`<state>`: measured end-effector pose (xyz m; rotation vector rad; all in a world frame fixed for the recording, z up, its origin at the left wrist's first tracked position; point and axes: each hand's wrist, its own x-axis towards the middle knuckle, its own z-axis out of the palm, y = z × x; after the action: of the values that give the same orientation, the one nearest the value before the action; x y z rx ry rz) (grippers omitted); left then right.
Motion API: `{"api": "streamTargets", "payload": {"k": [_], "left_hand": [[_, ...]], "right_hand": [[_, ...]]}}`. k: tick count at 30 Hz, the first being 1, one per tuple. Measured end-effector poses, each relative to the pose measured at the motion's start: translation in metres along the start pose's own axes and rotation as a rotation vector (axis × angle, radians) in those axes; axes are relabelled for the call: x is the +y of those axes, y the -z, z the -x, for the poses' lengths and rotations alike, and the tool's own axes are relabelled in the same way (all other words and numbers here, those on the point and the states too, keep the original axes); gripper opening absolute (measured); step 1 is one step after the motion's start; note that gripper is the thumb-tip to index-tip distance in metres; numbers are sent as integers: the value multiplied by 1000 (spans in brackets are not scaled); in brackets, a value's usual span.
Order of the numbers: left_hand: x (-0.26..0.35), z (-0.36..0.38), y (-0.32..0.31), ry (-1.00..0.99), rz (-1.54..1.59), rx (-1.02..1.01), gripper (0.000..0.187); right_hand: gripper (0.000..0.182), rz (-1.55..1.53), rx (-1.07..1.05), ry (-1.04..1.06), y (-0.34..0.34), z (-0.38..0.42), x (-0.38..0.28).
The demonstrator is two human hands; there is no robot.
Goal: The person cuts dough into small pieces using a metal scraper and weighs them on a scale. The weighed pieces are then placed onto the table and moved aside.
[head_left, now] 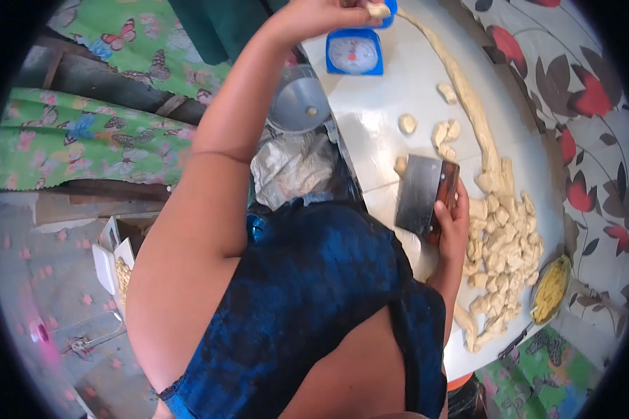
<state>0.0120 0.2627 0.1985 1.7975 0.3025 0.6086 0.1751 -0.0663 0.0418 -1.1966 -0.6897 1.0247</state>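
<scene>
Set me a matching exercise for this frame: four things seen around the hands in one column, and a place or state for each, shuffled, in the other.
1. scale
2. dough scraper
3. heap of cut dough pieces
4. small dough piece

a. piled on the table
b. pinched in the left hand
c. gripped upright in the right hand
d. blue, at the table's far end

Pairs: 1-d, 2-c, 3-a, 4-b

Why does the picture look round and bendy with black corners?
Head view: a very wide lens bends the table edge and leaves dark corners; daylight glares on its white top; the scale and dough pieces look sharp, while the far left edge looks hazy.
</scene>
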Motion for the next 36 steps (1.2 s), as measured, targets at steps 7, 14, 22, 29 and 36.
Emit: {"api": "streamTargets", "payload": {"k": [7, 14, 22, 29, 36], "left_hand": [[-115, 111, -130, 164, -671, 14, 22], [-134, 142, -157, -8, -866, 231, 27], [-145, 148, -157, -74, -753, 323, 21], [-148, 147, -157, -99, -732, 335, 17], [-149, 146, -154, -113, -690, 339, 12]], "right_hand": [[61, -95, 76, 3, 1, 0, -11], [59, 226, 12, -26, -37, -18, -37], [56, 561, -119, 30, -64, -43, -29], [58, 780, -133, 51, -77, -44, -43], [61, 943, -195, 52, -80, -49, -43]]}}
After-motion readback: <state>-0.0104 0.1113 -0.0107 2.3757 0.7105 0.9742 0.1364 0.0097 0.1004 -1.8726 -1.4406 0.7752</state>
